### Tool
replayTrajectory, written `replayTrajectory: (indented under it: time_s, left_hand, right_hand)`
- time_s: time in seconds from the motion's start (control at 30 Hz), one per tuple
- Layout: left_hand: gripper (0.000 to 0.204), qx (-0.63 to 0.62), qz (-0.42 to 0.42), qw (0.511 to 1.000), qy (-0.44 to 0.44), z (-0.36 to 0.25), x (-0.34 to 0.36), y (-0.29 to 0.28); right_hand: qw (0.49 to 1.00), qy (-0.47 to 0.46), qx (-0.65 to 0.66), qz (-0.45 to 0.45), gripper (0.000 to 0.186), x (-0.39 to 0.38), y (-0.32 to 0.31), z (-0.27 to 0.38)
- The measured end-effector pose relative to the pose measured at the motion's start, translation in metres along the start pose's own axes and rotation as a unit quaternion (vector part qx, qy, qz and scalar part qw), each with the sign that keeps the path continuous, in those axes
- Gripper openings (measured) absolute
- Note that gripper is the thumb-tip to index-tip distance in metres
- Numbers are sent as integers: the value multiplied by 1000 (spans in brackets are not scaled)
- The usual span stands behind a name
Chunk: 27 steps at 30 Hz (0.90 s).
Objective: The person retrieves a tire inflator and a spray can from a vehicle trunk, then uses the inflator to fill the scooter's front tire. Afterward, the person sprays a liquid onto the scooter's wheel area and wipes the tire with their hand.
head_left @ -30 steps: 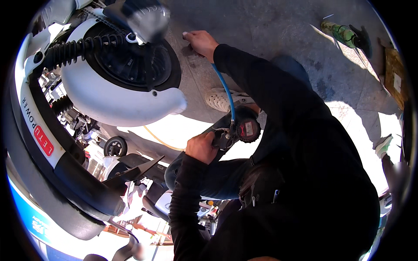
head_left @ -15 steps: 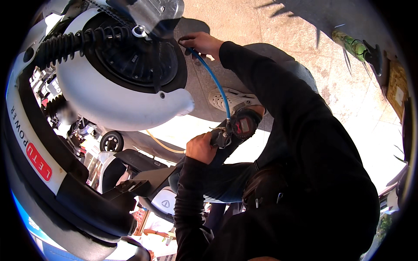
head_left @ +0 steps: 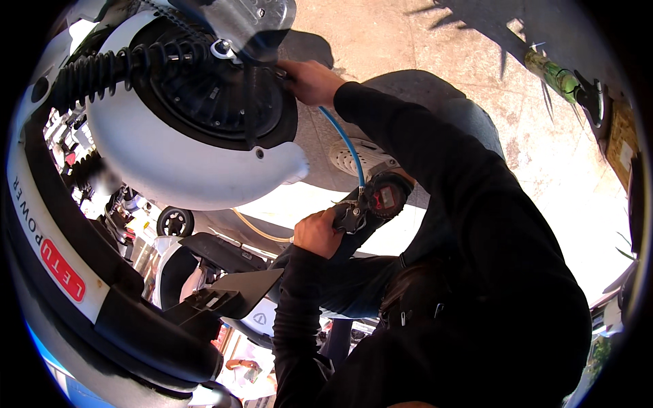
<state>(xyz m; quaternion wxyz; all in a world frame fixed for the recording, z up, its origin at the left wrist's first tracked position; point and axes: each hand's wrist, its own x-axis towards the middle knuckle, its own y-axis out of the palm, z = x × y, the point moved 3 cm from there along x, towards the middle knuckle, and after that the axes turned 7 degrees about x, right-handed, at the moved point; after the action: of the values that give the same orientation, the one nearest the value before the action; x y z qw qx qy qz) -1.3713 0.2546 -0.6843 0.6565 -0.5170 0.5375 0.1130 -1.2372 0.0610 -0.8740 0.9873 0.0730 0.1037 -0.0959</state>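
Observation:
My left hand [head_left: 318,233] is wrapped round the handle of a tyre inflator gun with a round black gauge [head_left: 386,198]. From the gun a blue hose [head_left: 348,144] curves up to my right hand [head_left: 311,81]. That hand is closed at the edge of a scooter's wheel [head_left: 218,102], its fingertips by the tyre. The fingers hide the hose end, so whether it sits on a valve cannot be seen. A yellowish air line [head_left: 258,232] runs from the gun's grip toward the left.
A white fender [head_left: 183,173] and a black coil-spring shock absorber [head_left: 122,71] flank the wheel. The scooter's curved rear body [head_left: 122,319] fills the left side. My shoe [head_left: 354,156] rests beneath the hose. A green bottle [head_left: 554,78] lies at the far right.
My right hand has moved in closer against the wheel's edge, and its fingers now cover the hose end. The left hand keeps its hold on the inflator gun.

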Motion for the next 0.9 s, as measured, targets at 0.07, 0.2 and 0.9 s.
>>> replayTrajectory:
  time_s: [0.07,0.2,0.9]
  left_hand:
    - [21,2,-9,1000,-3,-1,0,-4]
    - [26,13,-31,999,21,3,1,-1]
    - [56,7,8,1000,-28,-26,21,16]
  right_hand:
    - [1000,8,-6,4,51,7,3,-3]
    - [998,-46,-41,-14,52,9,4,3]
    - [973,164,141,75,39,25,-2,9]
